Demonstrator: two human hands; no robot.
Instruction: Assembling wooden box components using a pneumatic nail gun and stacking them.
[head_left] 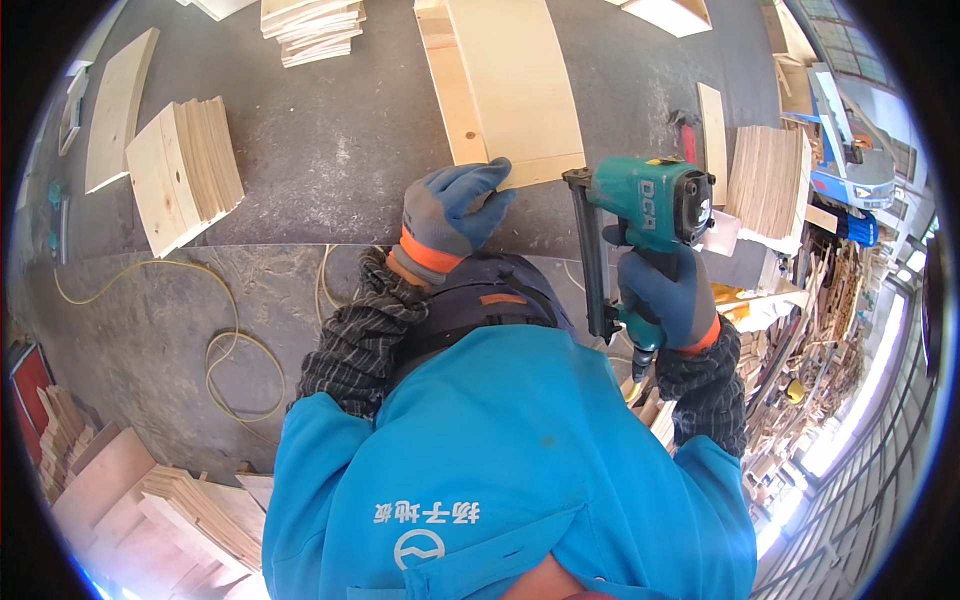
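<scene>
My right hand (672,295), in a blue-and-grey work glove, is wrapped round the handle of a green pneumatic nail gun (640,200). The gun's nose points left, beside the near end of a long pale wooden box (520,80), and its black magazine runs down toward me. An air fitting sits at the bottom of the handle. At the box's near left corner is my left hand (450,215), gloved too, with fingers bent and a gap between thumb and forefinger. Its fingertips overlap the box's edge; whether they press on it I cannot tell.
The box lies on a dark worktable (330,150). Stacks of thin boards stand at the left (190,170) and the right (765,185). A yellow air hose (225,355) coils on the floor. Scrap wood (820,340) is heaped at right, and more boards (160,510) lie behind left.
</scene>
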